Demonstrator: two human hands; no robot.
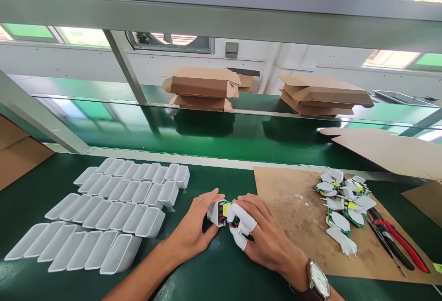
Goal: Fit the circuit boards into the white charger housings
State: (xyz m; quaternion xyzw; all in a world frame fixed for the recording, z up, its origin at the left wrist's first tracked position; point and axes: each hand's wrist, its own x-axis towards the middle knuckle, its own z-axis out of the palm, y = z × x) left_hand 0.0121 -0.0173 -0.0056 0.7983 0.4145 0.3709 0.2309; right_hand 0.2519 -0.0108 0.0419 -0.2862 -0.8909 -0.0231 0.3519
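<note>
My left hand (196, 222) grips a small white plastic case (213, 213) between thumb and fingers, just above the green work surface. At the case's open end sits a green circuit board (235, 222) with a yellow-wrapped part; how deep it goes inside is hidden. My right hand (267, 236) pinches the board, with white covers on its thumb and a finger and a watch on the wrist. Rows of open white cases (103, 213) stand to the left. On the right, several circuit boards with white plates (340, 220) lie piled on a brown cardboard sheet (286, 227).
Red-and-black pliers (402, 243) and metal tweezers (385, 241) lie right of the boards. Flattened cardboard boxes (203, 84) are stacked on the shelf behind. A metal beam (221, 13) crosses overhead. A cardboard piece (386, 149) leans in at the right; a box (20, 153) stands far left.
</note>
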